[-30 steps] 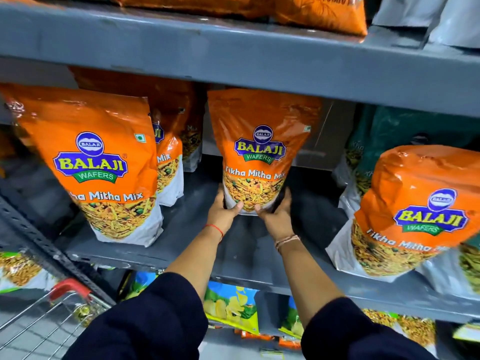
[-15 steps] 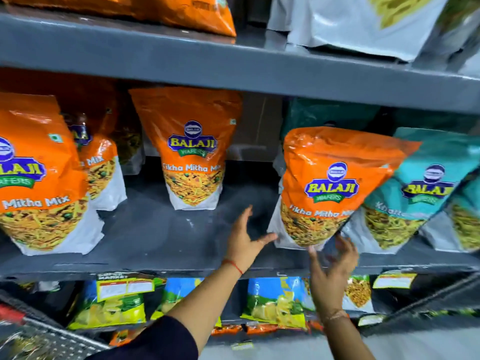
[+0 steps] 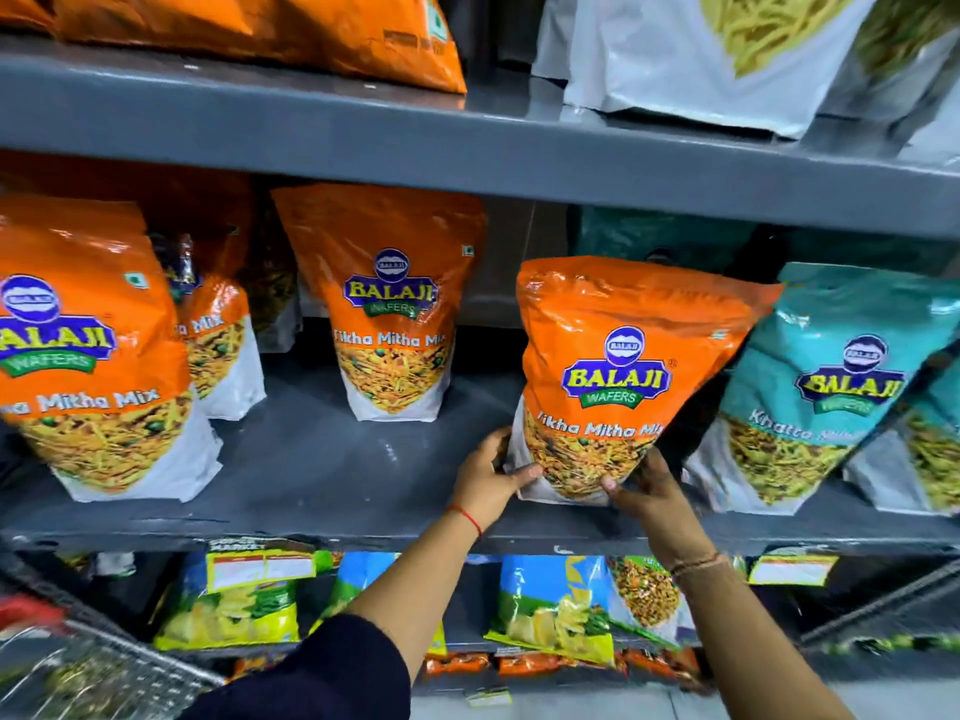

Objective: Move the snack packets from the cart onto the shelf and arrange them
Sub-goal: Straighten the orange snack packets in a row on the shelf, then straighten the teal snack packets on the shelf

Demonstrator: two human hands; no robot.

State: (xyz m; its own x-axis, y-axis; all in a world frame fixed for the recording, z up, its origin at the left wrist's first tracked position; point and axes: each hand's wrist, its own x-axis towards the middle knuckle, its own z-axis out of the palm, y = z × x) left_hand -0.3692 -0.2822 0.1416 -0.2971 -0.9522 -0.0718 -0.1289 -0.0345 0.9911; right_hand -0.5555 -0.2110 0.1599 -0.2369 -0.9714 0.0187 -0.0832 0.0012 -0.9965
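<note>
We see an orange packet [image 3: 618, 376] with a blue and yellow Balaji logo, the words Tikha Mitha Mix, a picture of the snack and a white base. It is upright, a little tilted, at the front of the grey shelf [image 3: 311, 470], just beside a teal packet [image 3: 810, 387]. The left hand [image 3: 488, 478] grips its lower left corner and the right hand [image 3: 652, 498] its lower right corner, thumbs on the front.
</note>
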